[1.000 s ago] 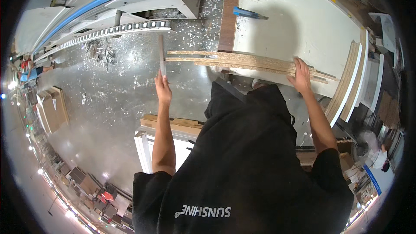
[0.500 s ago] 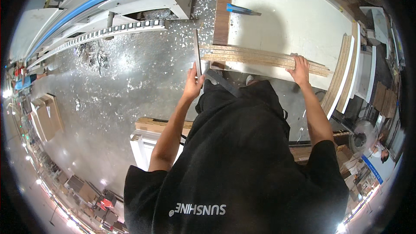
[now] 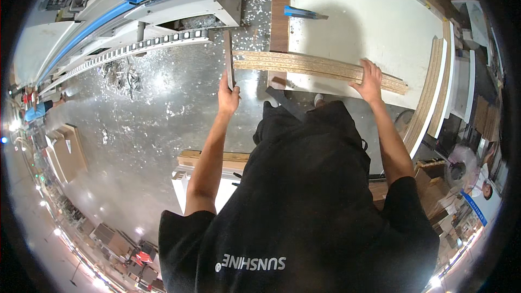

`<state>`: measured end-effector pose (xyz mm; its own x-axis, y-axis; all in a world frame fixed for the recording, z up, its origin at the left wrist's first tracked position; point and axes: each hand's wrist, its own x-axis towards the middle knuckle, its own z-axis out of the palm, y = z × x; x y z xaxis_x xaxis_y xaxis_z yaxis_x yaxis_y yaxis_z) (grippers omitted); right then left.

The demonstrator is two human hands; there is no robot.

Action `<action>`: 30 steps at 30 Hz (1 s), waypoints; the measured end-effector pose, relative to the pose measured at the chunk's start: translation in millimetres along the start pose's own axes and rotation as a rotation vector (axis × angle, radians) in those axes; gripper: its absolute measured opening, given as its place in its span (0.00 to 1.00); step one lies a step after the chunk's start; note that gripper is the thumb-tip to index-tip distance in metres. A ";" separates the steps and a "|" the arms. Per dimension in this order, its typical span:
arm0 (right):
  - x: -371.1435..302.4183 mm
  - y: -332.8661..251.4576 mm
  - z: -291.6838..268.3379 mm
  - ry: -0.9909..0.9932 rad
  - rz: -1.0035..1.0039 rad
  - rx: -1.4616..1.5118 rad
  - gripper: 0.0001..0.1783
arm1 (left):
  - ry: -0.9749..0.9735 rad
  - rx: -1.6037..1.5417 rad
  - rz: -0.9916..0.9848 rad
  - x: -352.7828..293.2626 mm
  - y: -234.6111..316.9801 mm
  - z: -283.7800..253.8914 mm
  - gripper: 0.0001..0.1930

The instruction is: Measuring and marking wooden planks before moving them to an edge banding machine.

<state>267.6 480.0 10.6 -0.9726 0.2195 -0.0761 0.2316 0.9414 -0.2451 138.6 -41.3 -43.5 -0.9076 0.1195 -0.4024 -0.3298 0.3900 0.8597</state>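
Note:
My left hand [image 3: 228, 97] is closed round the near end of a narrow, flat grey-brown bar [image 3: 228, 54], which points away from me. The bar's side is against or very close to the left ends of several long particleboard strips [image 3: 304, 64], stacked face to face with raw chip edges showing. My right hand [image 3: 371, 82] is over the strips near their right end, thumb on the near side and fingers across the far side. The strips lie along the near edge of a white panel [image 3: 325, 43] and stick out past its left side.
A blue-handled tool [image 3: 304, 13] lies on the panel, beside a brown strip of board [image 3: 280, 16]. White-edged boards [image 3: 431, 87] stand at the right, near a fan [image 3: 457, 171]. A white machine with a roller rail [image 3: 135, 43] is far left. White chips litter the floor [image 3: 157, 114].
My left hand and the bar have moved left. The strips' left ends now reach farther past the panel. My right hand has shifted slightly left along with them.

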 end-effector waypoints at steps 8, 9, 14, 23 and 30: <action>-9.9 30.6 -15.6 0.005 0.030 -0.006 0.57 | -0.002 0.191 0.252 3.6 -27.0 26.0 0.42; -11.4 32.9 -14.8 -0.004 0.052 -0.006 0.56 | -0.002 0.191 0.252 4.6 -27.7 28.2 0.42; -14.9 50.5 -7.8 -0.068 0.096 -0.059 0.50 | -0.043 0.243 0.242 5.7 -27.3 39.6 0.40; -8.7 45.7 -13.4 -0.179 0.175 -0.047 0.46 | 0.010 0.232 0.265 1.1 -9.3 39.3 0.31; 26.7 -83.1 -0.7 -0.031 -0.272 0.117 0.59 | -0.077 -0.014 0.240 -11.6 15.1 29.8 0.33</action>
<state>222.4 407.8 29.7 -0.9987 -0.0466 -0.0211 -0.0355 0.9284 -0.3699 151.8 -9.5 -35.2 -0.9380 0.2767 -0.2087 -0.1112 0.3298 0.9375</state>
